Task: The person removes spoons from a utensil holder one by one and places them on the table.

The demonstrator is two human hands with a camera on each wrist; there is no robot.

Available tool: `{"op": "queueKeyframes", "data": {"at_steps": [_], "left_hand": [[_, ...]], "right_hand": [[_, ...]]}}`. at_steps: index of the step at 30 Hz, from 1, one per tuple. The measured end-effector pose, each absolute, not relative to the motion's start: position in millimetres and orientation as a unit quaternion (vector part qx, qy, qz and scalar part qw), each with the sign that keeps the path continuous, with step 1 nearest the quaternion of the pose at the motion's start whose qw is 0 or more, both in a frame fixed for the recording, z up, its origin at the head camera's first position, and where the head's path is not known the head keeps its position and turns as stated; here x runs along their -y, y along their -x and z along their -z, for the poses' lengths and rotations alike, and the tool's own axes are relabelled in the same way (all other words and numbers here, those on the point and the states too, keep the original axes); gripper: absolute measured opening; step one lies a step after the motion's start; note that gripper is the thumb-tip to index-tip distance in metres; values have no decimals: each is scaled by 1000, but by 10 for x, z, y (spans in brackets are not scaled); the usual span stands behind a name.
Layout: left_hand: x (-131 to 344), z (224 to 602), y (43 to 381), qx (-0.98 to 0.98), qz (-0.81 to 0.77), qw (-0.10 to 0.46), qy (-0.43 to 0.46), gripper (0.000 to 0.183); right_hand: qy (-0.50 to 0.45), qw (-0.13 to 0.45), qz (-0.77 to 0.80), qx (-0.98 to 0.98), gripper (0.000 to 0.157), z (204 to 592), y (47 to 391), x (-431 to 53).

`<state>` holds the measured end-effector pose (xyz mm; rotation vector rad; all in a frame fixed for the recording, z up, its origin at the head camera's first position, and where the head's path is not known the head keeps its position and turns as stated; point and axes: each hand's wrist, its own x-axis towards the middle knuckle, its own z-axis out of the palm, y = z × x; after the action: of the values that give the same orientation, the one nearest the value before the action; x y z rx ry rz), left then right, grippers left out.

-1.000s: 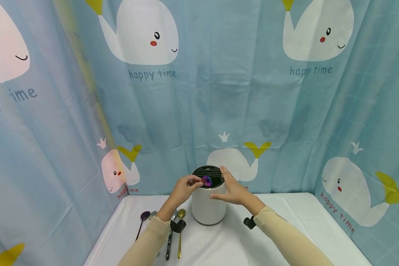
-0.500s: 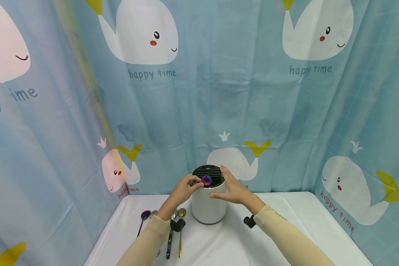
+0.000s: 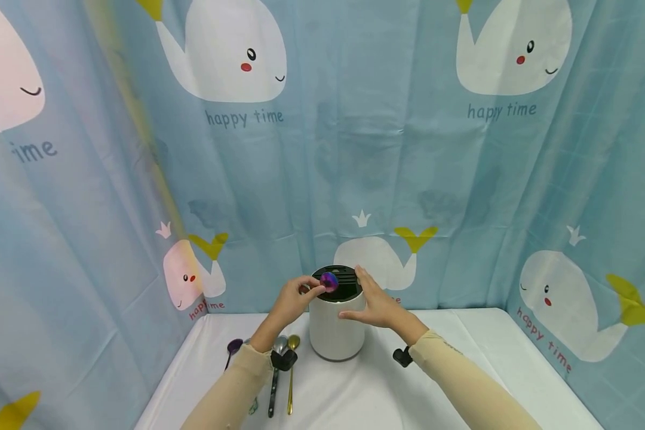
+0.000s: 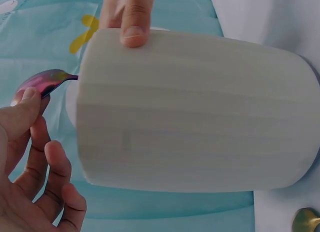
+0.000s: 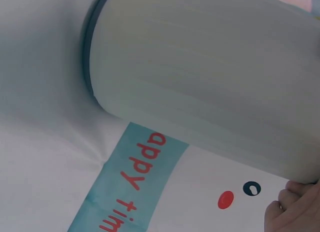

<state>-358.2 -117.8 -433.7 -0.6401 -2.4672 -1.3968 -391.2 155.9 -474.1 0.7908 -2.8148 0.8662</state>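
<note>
My left hand (image 3: 292, 301) pinches the bowl of an iridescent purple spoon (image 3: 329, 282) between thumb and fingers. The spoon is over the black slotted top of a white cylindrical utensil holder (image 3: 335, 331). In the left wrist view, the spoon's (image 4: 50, 81) thin neck runs toward the holder's top end, and the rest of its handle is hidden. My right hand (image 3: 377, 306) rests against the holder's right side near the rim, thumb across the front and fingers extended. In the right wrist view only some knuckles of the right hand (image 5: 295, 204) show beside the holder.
Left of the holder, several spoons lie on the white-covered table (image 3: 398, 382): a dark purple spoon (image 3: 234, 346), a gold spoon (image 3: 293, 342) and a black-handled one (image 3: 273, 394). My left sleeve covers some. A blue whale-print curtain (image 3: 322, 179) surrounds the table's back and sides.
My left hand has risen slightly and shifted a little left with the spoon, whose bowl sits higher above the holder's top and is turned differently. The right hand keeps its place.
</note>
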Motion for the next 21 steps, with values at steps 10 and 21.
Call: {"op": "queueKeyframes", "data": {"at_steps": [10,21], "left_hand": [[1285,4177,3598,809,532,155,196,20],[1465,4066,3551,766,599,179,148,25]], "right_hand": [[-257,56,-278,924,137,4777,3940,-1571],[-260,49,-280,923,137,4752,3916,-1574]]}}
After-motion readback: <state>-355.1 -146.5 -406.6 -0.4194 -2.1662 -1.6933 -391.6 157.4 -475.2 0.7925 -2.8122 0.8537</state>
